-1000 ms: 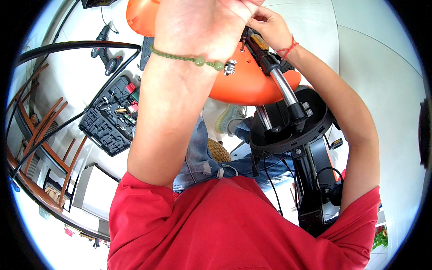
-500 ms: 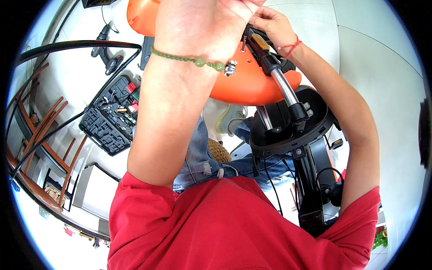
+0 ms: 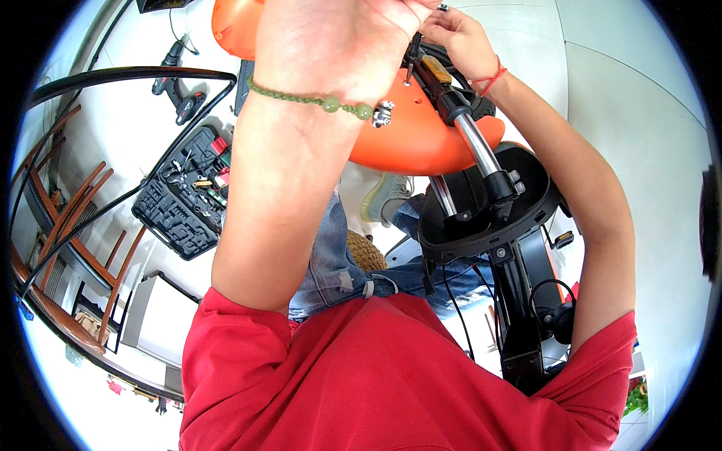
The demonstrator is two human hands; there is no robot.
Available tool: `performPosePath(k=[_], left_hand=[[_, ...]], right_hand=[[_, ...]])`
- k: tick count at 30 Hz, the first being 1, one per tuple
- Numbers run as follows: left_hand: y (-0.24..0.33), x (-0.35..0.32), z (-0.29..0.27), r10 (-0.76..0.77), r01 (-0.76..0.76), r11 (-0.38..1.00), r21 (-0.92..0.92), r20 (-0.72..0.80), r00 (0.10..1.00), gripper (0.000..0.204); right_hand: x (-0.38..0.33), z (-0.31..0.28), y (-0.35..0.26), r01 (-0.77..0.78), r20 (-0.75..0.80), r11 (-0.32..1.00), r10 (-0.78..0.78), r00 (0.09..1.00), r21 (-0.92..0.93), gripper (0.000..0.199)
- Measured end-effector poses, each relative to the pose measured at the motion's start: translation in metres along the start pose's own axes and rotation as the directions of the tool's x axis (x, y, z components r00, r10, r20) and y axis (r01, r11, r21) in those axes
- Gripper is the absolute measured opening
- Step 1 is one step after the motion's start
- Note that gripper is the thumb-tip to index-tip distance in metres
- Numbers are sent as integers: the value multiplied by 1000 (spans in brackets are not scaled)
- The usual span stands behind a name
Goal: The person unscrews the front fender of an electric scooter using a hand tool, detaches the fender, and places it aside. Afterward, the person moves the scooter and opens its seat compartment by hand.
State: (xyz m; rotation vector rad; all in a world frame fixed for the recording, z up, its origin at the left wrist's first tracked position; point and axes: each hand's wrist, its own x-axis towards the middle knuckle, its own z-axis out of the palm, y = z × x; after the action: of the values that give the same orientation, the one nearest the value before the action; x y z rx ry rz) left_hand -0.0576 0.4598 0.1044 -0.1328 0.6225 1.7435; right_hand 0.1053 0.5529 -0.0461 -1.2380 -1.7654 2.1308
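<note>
My left hand (image 3: 338, 34) reaches across the top, palm showing, a green braided bracelet (image 3: 331, 104) on its wrist. Its fingers run past the upper edge. Close beside it, my right hand (image 3: 457, 41), with a red string bracelet on the wrist, has its thumb and fingers curled together in a pinch. At its fingertips shows a small dark, shiny piece (image 3: 442, 7), too small to name. Just below both hands are an orange curved fender (image 3: 421, 146) and a fork with silver tubes (image 3: 476, 143) and an amber reflector (image 3: 435, 69). A thin metal rod stands at the fender.
A black round housing (image 3: 489, 229) and black stem (image 3: 520, 331) with hanging cables stand by my right arm. On the left lie a cordless drill (image 3: 179, 90) and an open tool case (image 3: 180, 199). A black bent tube (image 3: 135, 74) and wooden chairs (image 3: 68, 225) are beyond.
Both hands have shifted only slightly, the left a little to the left. A small dark, shiny piece now shows at the right fingertips.
</note>
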Motion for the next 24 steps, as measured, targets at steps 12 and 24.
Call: performPosePath(k=[12, 24], left_hand=[[1, 4, -8, 0, -1, 999, 32, 13, 1000, 12], [3, 3, -8, -1, 1, 998, 63, -6, 1000, 11]], right_hand=[[0, 11, -4, -50, -64, 982, 62, 996, 180, 16], [2, 12, -7, 83, 2, 996, -83, 997, -30, 20]])
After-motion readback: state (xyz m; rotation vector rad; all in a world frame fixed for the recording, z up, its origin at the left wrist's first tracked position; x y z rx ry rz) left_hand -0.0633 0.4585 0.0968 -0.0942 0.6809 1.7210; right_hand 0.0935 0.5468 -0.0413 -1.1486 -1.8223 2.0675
